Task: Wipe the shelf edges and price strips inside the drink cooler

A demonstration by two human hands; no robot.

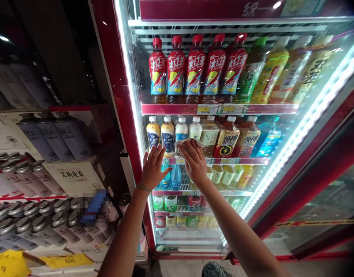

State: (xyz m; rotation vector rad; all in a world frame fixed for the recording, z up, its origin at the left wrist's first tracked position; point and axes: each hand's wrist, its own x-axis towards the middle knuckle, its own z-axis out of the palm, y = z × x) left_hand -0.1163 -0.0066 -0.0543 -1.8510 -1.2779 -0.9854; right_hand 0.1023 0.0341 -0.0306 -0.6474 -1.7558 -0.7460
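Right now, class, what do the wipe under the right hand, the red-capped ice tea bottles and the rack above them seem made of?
Wipe: matte, soft cloth or paper; it crumples.
Ice tea bottles: probably smooth, clear plastic; dark tea shows below the labels.
Rack: likely metal, coated white; straight, slim bars.

From my end, bottles (pixel 194 67) stand in rows on stacked shelves (pixel 171 109) inside the fridge (pixel 107 57). Left of it (my left, too) I see cans (pixel 42 229) and a box (pixel 74 175).
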